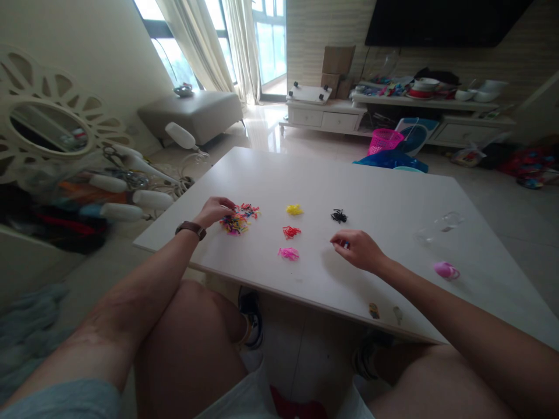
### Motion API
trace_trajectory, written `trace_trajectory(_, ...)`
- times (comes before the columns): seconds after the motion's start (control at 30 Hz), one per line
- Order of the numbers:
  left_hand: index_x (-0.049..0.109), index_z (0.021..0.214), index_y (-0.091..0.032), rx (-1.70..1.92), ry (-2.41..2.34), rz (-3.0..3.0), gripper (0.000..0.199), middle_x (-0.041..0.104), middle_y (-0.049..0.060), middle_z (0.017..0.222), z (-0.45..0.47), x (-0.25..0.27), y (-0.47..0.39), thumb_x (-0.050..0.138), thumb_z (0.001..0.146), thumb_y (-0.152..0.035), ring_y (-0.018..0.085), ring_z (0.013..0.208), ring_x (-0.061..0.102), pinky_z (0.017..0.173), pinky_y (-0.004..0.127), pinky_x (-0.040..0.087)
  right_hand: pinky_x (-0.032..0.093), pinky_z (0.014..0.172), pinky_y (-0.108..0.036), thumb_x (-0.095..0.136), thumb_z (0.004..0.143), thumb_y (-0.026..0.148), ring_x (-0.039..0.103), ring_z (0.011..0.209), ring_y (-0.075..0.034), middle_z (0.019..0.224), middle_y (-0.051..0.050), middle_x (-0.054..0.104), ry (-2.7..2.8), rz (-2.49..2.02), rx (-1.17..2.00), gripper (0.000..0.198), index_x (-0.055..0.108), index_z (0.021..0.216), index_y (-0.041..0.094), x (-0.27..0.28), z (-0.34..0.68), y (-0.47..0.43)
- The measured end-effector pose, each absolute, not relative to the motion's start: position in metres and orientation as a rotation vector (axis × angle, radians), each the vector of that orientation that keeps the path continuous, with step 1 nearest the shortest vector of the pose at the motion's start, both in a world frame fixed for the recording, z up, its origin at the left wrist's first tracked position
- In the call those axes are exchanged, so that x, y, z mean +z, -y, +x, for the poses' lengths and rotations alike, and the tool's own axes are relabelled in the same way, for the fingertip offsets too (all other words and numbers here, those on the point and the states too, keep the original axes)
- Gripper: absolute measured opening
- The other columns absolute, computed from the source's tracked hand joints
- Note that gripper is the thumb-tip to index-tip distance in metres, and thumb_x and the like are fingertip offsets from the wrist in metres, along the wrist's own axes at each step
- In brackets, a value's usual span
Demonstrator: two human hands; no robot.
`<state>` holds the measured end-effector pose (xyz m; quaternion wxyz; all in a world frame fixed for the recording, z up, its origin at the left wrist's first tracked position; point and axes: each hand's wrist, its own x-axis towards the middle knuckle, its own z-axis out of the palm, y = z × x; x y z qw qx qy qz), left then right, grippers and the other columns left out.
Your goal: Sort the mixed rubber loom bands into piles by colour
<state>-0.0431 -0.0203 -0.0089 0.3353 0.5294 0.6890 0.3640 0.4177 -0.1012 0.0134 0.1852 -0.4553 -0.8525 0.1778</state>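
My left hand (216,210), with a dark band on the wrist, has its bent fingers at the edge of a mixed pile of small colourful strips (236,224). Its fingertips are partly hidden, so what they pinch is unclear. Curled above the tabletop, my right hand (358,249) has thumb and fingers close together; a bit of blue shows by them, too small to tell whether it is held. Between the hands lie small heaps of yellow strips (294,209), red strips (291,232) and pink strips (289,254). Black strips (339,216) form a heap just beyond my right hand.
On the right of the white table (349,186) lie a clear plastic container (452,221) and a pink lid-like piece (445,270). A small yellowish sticker (374,310) is near the front edge. A lamp with white shades (152,199) stands close to the left side.
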Motion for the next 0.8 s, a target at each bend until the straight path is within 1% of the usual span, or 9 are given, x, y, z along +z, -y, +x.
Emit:
trace_trajectory(0.13, 0.076, 0.073, -0.016, 0.984, -1.848, 1.391, 0.036, 0.071, 0.005, 0.063, -0.047, -0.014, 0.017, 0.086, 0.042, -0.03, 0.018, 0.062, 0.062, 0.054, 0.025, 0.045, 0.045, 0.066, -0.028, 0.058, 0.085, 0.02, 0.063, 0.067, -0.015, 0.079, -0.001, 0.072, 2.408, -1.303, 0.513, 0.015, 0.073, 0.086, 0.022, 0.013, 0.418, 0.101)
trace_trajectory(0.4, 0.076, 0.081, -0.015, 1.028, -1.863, 1.416, 0.047, 0.071, 0.006, 0.066, -0.05, -0.019, 0.015, 0.089, 0.044, -0.041, 0.016, 0.059, 0.06, 0.053, 0.023, 0.043, 0.042, 0.064, -0.027, 0.058, 0.085, 0.022, 0.062, 0.066, -0.015, 0.076, -0.001, 0.071, 2.424, -1.32, 0.521, 0.015, 0.072, 0.085, 0.021, 0.015, 0.418, 0.102)
trace_trajectory(0.5, 0.076, 0.081, -0.014, 1.016, -1.877, 1.424, 0.046, 0.071, 0.006, 0.066, -0.049, -0.019, 0.015, 0.088, 0.047, -0.041, 0.015, 0.059, 0.059, 0.052, 0.023, 0.042, 0.042, 0.065, -0.027, 0.057, 0.085, 0.022, 0.062, 0.067, -0.015, 0.076, -0.001, 0.071, 2.43, -1.329, 0.53, 0.015, 0.072, 0.086, 0.021, 0.015, 0.417, 0.102)
trace_trajectory(0.63, 0.077, 0.082, -0.014, 1.005, -1.868, 1.449, 0.043, 0.072, 0.008, 0.068, -0.05, -0.02, 0.014, 0.086, 0.05, -0.041, 0.018, 0.064, 0.063, 0.054, 0.024, 0.043, 0.041, 0.064, -0.027, 0.057, 0.085, 0.023, 0.062, 0.067, -0.015, 0.076, -0.001, 0.071, 2.434, -1.323, 0.531, 0.016, 0.072, 0.086, 0.021, 0.015, 0.417, 0.102)
trace_trajectory(0.8, 0.078, 0.076, -0.015, 0.919, -1.864, 1.514, 0.035, 0.072, 0.006, 0.068, -0.052, -0.019, 0.014, 0.083, 0.052, -0.04, 0.018, 0.065, 0.062, 0.058, 0.025, 0.045, 0.041, 0.063, -0.027, 0.057, 0.085, 0.023, 0.061, 0.066, -0.015, 0.076, -0.001, 0.071, 2.437, -1.347, 0.527, 0.016, 0.073, 0.086, 0.022, 0.016, 0.417, 0.103)
